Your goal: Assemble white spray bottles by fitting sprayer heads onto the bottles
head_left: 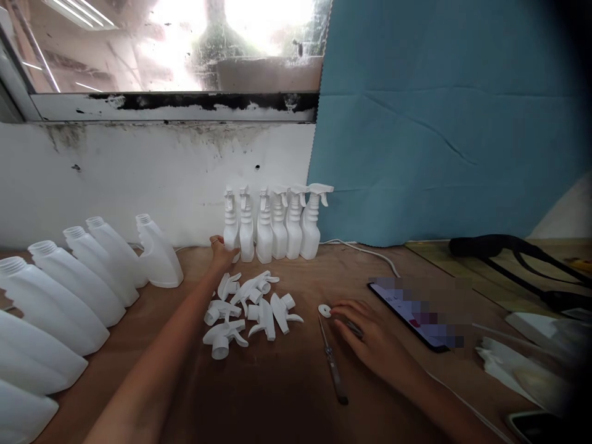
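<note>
Nearest, low left: a row of white capless bottles (69, 296) lying tilted on the brown tabletop (277, 394), threaded necks up, running from the bottom-left corner back towards the wall.

Right hand (370, 339) rests palm down on the tabletop right of centre. Its grip is loose and flat, fingers spread, holding nothing. A thin tool (333, 367) lies just left of it, tip pointing away, apart from the fingers. A small white disc (324, 310) sits at the fingertips, touching or almost; can't tell which. A phone (416, 317) lies screen up just right of the hand, screen blurred. A white cable (370, 254) runs behind it.

Middle: a loose pile of white trigger heads (250, 308) sits between the two arms, no hand on it.

Left arm stretches far forward. Left hand (221, 251) is at the base of the leftmost of the spray bottles (272, 225), touching it. Its grip is too small and turned away to read, so wide or closed can't be told. These six bottles stand upright with trigger heads on, side by side, tight against the white wall.

Far right: a black strap (509, 253) on the tabletop. Behind, a blue cloth (439, 123) hangs on the wall. Top left, a dirty window (185, 43).
</note>
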The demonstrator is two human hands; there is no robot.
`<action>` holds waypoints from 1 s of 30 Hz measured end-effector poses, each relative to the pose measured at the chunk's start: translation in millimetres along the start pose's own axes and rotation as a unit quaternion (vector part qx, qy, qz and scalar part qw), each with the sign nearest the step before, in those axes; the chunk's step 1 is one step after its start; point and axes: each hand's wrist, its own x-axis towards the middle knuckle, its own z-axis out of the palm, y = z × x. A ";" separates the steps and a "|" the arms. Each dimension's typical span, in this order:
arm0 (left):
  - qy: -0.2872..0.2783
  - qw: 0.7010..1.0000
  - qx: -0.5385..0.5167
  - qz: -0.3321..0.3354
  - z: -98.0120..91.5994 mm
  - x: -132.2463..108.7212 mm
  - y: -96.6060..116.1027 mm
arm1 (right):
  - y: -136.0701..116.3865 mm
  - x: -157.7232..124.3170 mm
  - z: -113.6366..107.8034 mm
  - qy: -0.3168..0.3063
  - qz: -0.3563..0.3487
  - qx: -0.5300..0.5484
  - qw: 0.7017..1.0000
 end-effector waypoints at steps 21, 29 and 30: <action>-0.168 0.946 0.109 0.254 -94.1 -134.6 52.8 | 7.9 23.6 18.1 -0.033 -0.050 -0.068 0.996; -0.201 0.780 0.327 0.495 -154.9 -202.6 32.8 | -4.4 17.6 2.2 0.017 -0.074 -0.054 0.996; -0.196 0.771 0.337 0.504 -157.4 -202.9 30.4 | -7.3 13.4 0.6 0.022 -0.077 -0.051 0.995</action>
